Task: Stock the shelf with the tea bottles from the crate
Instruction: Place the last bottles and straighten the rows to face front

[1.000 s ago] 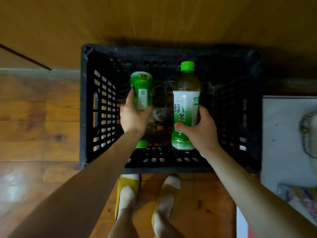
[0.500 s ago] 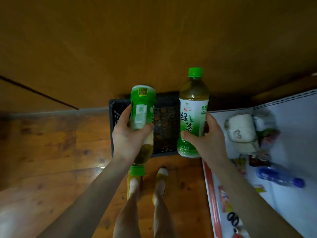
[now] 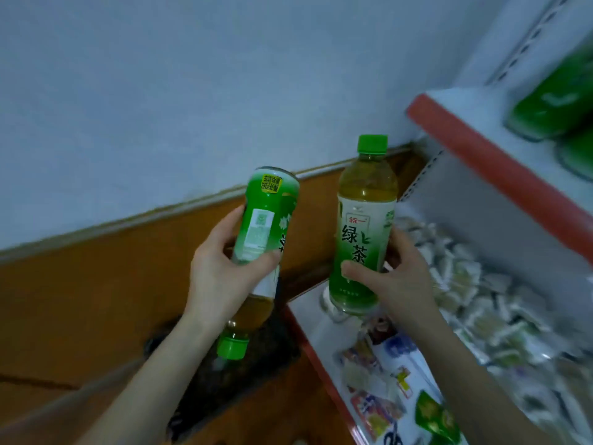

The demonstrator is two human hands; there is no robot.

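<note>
Holding one tea bottle each, both hands are raised in front of the wall, left of the shelf. The left hand (image 3: 221,274) is wrapped around the label of the left bottle (image 3: 256,252), thumb across the near side, fingers behind. That bottle is upside down and tilted, its base up and to the right, its green cap (image 3: 231,347) pointing down toward the near side. The right hand (image 3: 398,281) is clamped on the lower half of the right bottle (image 3: 362,232), thumb across the front of the label, fingers round the back. This one stands upright, green cap (image 3: 372,144) on top, amber tea showing above the white and green label. The two bottles are near each other but not touching.

Below the left forearm lies the dark crate (image 3: 244,377), blurred, on the wooden floor (image 3: 77,309). On the right, the upper shelf (image 3: 500,168) has a red front edge, with blurred green bottles (image 3: 555,101) standing on it at the far right. The lower shelf (image 3: 308,319) carries pale packets (image 3: 481,293) farther back and coloured packets (image 3: 382,409) nearer. The right bottle's base hangs above the left corner of this lower shelf.
</note>
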